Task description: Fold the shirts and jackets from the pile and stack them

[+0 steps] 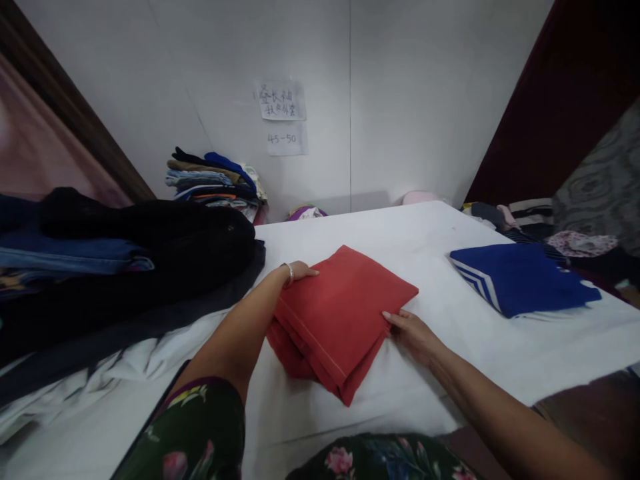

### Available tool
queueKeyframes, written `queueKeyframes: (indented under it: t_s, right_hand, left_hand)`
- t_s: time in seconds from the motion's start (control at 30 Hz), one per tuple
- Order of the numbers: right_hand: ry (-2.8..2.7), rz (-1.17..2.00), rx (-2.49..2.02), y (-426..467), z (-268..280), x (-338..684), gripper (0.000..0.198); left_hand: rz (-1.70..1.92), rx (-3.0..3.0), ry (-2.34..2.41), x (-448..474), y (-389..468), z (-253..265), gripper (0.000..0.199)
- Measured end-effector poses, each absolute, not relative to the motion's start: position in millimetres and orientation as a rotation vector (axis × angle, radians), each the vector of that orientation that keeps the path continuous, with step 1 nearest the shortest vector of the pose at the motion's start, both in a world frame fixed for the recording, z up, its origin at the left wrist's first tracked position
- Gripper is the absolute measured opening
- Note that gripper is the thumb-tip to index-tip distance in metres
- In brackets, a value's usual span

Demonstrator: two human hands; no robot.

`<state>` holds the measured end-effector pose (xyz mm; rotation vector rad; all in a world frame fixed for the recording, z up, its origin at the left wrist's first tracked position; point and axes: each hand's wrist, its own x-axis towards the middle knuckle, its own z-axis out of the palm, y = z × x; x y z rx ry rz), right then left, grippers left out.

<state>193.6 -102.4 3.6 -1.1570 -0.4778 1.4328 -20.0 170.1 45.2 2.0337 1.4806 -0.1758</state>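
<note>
A red garment (pixel 345 300), folded into a thick square, rests on the white-covered table (pixel 310 417) in front of me. My left hand (pixel 300 271) grips its left edge, thumb on top and the other fingers hidden underneath. On the opposite side, my right hand (pixel 411 333) pinches the right edge between thumb and fingers. Several cloth layers show along the near edge, where a pale seam line runs. What kind of garment it is I cannot tell.
A blue folded garment with white stripes (pixel 520 277) lies at the right. Dark clothes (pixel 190 247) and jeans (pixel 65 257) are heaped at the left. Behind stands a folded clothes stack (pixel 215 180). Handwritten paper signs (pixel 283 100) hang on the wall. More clothes (pixel 583 243) lie beyond the right edge.
</note>
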Motion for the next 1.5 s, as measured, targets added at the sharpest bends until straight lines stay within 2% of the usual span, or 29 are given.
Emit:
queueKeyframes:
  t_s: [0.13, 0.27, 0.43, 0.5, 0.57, 0.67, 0.77, 0.87, 0.97, 1.07, 1.17, 1.33, 1.5]
  right_hand:
    - [-0.555, 1.308, -1.192, -72, 15, 198, 0.007]
    - [-0.880, 1.164, -1.454, -12, 49, 230, 0.007]
    - [-1.110, 1.071, -1.590, 80, 113, 272, 0.006]
    - [-1.574, 0.708, -1.702, 112, 134, 271, 0.006]
    - [-1.695, 0.557, -1.691, 135, 146, 260, 0.014]
    - [-1.731, 0.514, -1.629, 142, 143, 236, 0.027]
    - [-1.654, 0.680, -1.468, 107, 124, 227, 0.023]
    - [-1.415, 0.947, -1.284, 32, 97, 239, 0.016]
    - [-1.160, 1.337, -1.199, -62, 66, 252, 0.026]
    - [-0.790, 1.589, -1.208, -140, 35, 247, 0.030]
    - [-0.432, 1.647, -1.163, -179, 15, 232, 0.033]
    - [-0.200, 1.649, -0.910, -178, 4, 222, 0.029]
    - [-0.120, 1.685, -0.732, -162, -6, 204, 0.034]
  left_hand:
    - [-0.067, 1.692, 1.515, -35, 165, 56, 0.036]
    - [0.082, 1.197, 1.522, -51, 141, 63, 0.031]
    - [0.447, 0.916, 1.162, -28, 57, 44, 0.029]
    - [0.565, 0.797, 1.054, 1, 9, 30, 0.032]
    - [0.551, 0.690, 0.940, 34, -38, 20, 0.031]
    - [0.231, 0.693, 0.632, 66, -90, 24, 0.033]
    - [0.159, 0.986, 0.512, 64, -95, 42, 0.029]
    - [0.524, 1.476, 0.784, 33, -52, 51, 0.031]
    - [0.877, 1.770, 1.268, -6, 5, 43, 0.035]
    - [0.817, 1.512, 1.602, -30, 43, 28, 0.055]
    - [0.722, 1.188, 1.553, -32, 56, 23, 0.070]
    - [0.505, 0.737, 1.191, -15, 56, 44, 0.045]
    - [0.617, 0.646, 1.142, -1, 51, 72, 0.035]
